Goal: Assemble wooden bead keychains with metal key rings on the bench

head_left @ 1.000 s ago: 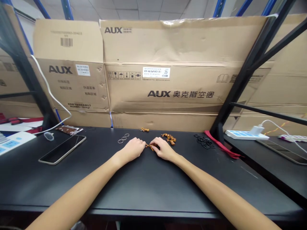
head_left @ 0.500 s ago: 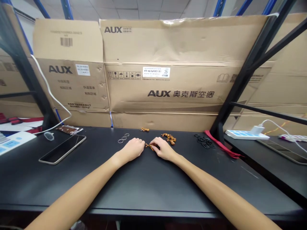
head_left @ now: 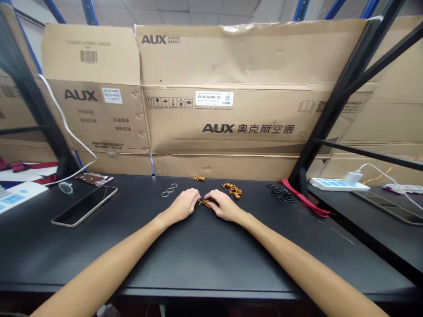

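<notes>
My left hand (head_left: 183, 205) and my right hand (head_left: 226, 206) face each other low over the black table. Between their fingertips is a small brown beaded charm (head_left: 204, 203); the right fingers pinch it, hiding part of it. The left fingers are closed at its left end, and what they grip is too small to make out. Several similar brown charms (head_left: 234, 191) lie in a pile just beyond my right hand. Another charm with a ring (head_left: 198, 178) is at the back. Metal split rings (head_left: 169, 190) lie left of my left hand.
Black clasps or loops (head_left: 281, 193) are heaped on the right, beside a red strap (head_left: 307, 200). On the left lie a phone (head_left: 85, 206), a brown packet (head_left: 94, 178) and a white power strip (head_left: 20, 196). Cardboard (head_left: 214, 110) walls off the back; a black metal post (head_left: 333, 110) rises at right.
My left fingers have lifted and loosened slightly, showing more of the gap by the charm. The right hand keeps its pinch almost in place. The view has shifted slightly.
</notes>
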`<state>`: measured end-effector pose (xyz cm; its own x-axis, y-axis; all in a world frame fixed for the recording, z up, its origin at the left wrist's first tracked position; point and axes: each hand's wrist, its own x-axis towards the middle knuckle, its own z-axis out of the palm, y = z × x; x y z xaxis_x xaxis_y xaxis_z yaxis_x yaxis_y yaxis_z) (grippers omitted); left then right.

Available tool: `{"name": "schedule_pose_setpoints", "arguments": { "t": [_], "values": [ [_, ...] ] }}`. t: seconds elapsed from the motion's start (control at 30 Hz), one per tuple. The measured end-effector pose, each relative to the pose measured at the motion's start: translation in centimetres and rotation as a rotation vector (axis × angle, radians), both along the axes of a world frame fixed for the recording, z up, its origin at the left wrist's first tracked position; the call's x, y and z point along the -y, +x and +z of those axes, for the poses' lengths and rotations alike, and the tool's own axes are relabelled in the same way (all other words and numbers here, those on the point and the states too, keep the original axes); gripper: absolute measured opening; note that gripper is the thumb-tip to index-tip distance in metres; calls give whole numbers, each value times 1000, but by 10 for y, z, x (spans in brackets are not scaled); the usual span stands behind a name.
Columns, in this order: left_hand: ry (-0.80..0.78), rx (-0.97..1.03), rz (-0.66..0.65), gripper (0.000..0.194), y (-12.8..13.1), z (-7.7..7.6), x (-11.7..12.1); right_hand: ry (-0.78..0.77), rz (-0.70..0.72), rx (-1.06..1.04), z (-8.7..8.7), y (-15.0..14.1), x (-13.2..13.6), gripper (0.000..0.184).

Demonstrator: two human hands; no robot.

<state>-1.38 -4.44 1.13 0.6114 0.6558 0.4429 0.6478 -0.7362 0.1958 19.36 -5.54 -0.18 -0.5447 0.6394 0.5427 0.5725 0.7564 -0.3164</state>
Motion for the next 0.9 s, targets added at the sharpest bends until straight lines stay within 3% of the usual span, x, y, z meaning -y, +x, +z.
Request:
{"name": "schedule_pose_setpoints", "arguments": {
  "t": [0.9],
  "values": [
    [-103,66,-54,27,0,5,4,-43,-67,-81,0,-2,2,8]
  ]
}}
